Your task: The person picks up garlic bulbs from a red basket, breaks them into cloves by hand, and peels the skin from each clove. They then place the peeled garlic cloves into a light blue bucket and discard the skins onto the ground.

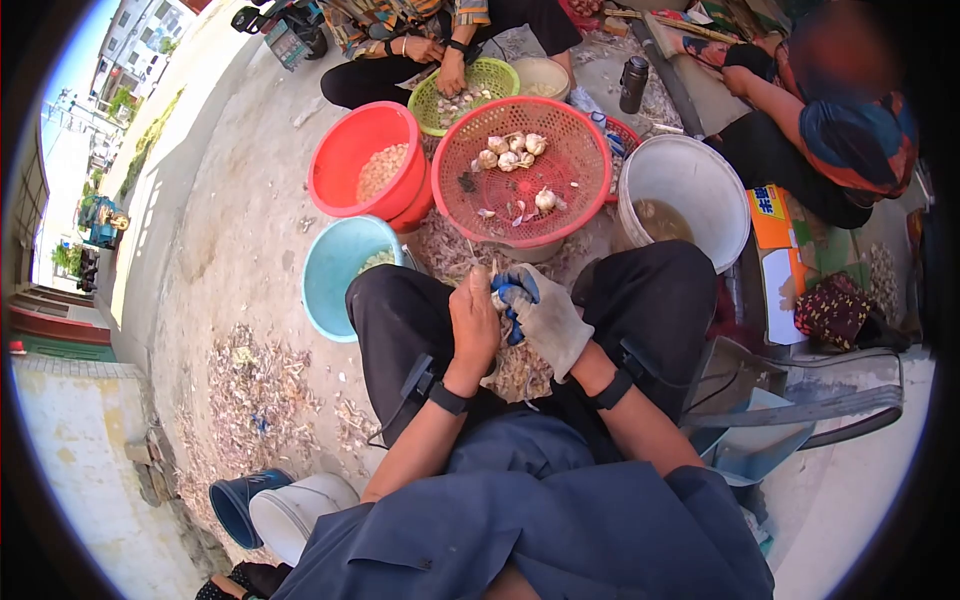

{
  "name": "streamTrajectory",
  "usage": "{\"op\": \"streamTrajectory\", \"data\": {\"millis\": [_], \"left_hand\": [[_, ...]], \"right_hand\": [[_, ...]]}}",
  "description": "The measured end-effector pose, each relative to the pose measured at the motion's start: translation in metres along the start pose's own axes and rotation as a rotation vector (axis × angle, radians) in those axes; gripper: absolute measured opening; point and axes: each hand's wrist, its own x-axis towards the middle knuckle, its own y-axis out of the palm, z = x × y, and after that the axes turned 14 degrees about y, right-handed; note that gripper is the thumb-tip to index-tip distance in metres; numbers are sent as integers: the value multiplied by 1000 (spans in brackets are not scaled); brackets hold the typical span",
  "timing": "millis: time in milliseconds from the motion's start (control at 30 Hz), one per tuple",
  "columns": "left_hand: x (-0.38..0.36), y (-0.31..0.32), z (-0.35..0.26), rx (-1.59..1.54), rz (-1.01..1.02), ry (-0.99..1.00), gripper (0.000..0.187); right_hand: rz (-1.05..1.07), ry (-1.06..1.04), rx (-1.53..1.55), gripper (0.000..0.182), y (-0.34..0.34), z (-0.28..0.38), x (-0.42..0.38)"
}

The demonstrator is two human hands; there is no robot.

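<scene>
My left hand (473,322) is bare and my right hand (545,315) wears a grey glove with blue fingertips. Both are closed together on a garlic bulb (496,298) between my knees, above a heap of garlic skins (520,372) on my lap. Just beyond my hands stands a red mesh basket (575,190) with a few whole garlic bulbs (510,150) in it.
A red tub (345,165) of peeled cloves and a light blue bucket (335,265) stand to the left, a white bucket (700,180) of water to the right. Two other people sit at the far side, one reaching into a green basket (490,75). Garlic skins (255,385) litter the ground.
</scene>
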Motion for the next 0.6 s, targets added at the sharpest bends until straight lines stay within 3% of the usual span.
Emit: {"op": "streamTrajectory", "data": {"millis": [200, 400, 500, 533, 567, 600], "left_hand": [[4, 1, -8, 21, -9, -31, 53], [0, 5, -7, 91, 16, 48, 53], [4, 8, -8, -81, 25, 30, 51], [4, 9, -10, -81, 23, 35, 51], [2, 10, -12, -208, 15, -75, 49], [0, 11, -14, -335, 10, -184, 47]], "right_hand": [[14, 92, 126, 23, 5, 11, 0], [-182, -61, 32, 25, 9, -14, 17], [-83, -19, 223, 25, 1, -8, 15], [-10, 107, 450, 23, 0, -10, 14], [63, 237, 677, 21, 0, -13, 12], [60, 235, 680, 21, 0, -16, 11]]}}
